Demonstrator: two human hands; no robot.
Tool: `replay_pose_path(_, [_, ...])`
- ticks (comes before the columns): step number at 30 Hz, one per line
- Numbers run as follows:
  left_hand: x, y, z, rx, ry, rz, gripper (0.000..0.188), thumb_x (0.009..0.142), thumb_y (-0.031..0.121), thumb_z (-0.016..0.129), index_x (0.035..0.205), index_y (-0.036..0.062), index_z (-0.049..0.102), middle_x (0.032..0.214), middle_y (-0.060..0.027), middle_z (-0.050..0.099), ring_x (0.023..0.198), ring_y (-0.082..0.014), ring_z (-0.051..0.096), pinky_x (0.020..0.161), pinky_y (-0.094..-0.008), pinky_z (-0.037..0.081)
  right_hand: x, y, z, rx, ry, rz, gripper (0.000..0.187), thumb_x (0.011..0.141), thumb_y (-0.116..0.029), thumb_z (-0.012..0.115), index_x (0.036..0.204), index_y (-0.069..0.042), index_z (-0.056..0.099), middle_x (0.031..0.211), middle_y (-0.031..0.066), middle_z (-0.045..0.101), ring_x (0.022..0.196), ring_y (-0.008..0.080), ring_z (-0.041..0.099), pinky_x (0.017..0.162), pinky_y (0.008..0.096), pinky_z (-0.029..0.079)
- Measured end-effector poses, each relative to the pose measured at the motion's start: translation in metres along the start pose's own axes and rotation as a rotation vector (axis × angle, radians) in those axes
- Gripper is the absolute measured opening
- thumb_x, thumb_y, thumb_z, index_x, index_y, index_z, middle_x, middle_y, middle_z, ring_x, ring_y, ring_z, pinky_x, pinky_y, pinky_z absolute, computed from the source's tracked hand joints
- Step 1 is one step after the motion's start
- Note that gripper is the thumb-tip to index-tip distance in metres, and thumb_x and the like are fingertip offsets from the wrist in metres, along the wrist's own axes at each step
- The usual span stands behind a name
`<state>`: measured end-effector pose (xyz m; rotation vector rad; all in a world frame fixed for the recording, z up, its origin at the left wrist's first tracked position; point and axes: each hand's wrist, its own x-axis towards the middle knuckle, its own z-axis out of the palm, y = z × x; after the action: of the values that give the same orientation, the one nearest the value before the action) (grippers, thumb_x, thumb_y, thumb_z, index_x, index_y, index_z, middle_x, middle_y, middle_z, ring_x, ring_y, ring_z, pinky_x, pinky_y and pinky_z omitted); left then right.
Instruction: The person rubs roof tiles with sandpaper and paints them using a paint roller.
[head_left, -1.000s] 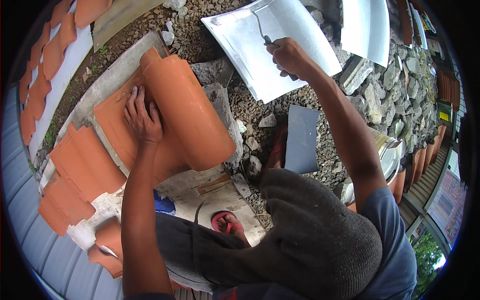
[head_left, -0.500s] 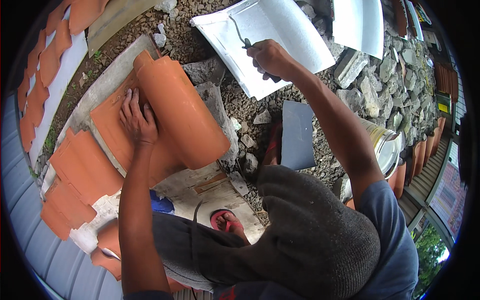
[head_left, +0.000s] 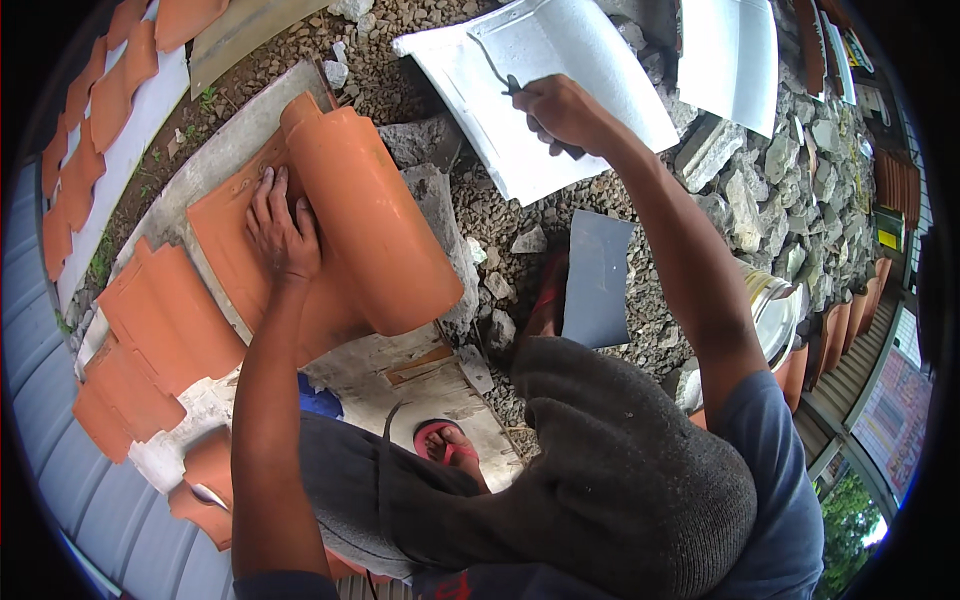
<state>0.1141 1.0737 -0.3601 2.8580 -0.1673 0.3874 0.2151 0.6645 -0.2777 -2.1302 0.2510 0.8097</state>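
My left hand lies flat with its fingers spread on the flat part of a large orange roof tile, beside its raised round roll. At the upper right, my right hand is wrapped round the dark handle of a tool with a thin, bent metal shank. That shank reaches over a shiny white sheet shaped like a roof tile; I cannot tell whether it touches, and the tool's working end does not show clearly. Smaller orange tiles lie to the left of my left forearm.
Broken concrete lumps and gravel cover the right side. A second white curved sheet lies at the top. Near my knee are a dark grey flat sheet and a white bucket. My foot in a red sandal rests on a worn board.
The view has shifted slightly. My left hand stays on the orange tile, and my right hand still grips the tool over the white sheet.
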Motion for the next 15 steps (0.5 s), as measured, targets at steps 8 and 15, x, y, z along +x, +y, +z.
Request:
replay_pose_path(8, [-0.002, -0.005, 0.002, 0.002, 0.020, 0.007, 0.052, 0.104, 0.037, 0.049, 0.150, 0.0144, 0.055, 0.154, -0.0096, 0.051, 0.142, -0.0325, 0.046, 0.116, -0.0488, 0.033, -0.043, 0.020, 0.015, 0.012, -0.038, 0.045, 0.037, 0.109, -0.027, 0.050, 0.097, 0.003, 0.067, 0.069, 0.0070, 0.060, 0.054, 0.0166, 0.061, 0.045, 0.0333, 0.053])
replay_pose_path(15, [-0.002, -0.005, 0.005, 0.002, 0.059, 0.021, 0.049, 0.105, 0.033, 0.050, 0.152, 0.0173, 0.053, 0.155, -0.0071, 0.051, 0.138, -0.0322, 0.048, 0.116, -0.0479, 0.035, -0.151, 0.082, -0.001, -0.082, -0.114, 0.197, 0.034, 0.108, -0.025, 0.052, 0.110, 0.004, 0.070, 0.071, 0.0041, 0.060, 0.060, 0.0152, 0.061, 0.051, 0.0343, 0.056])
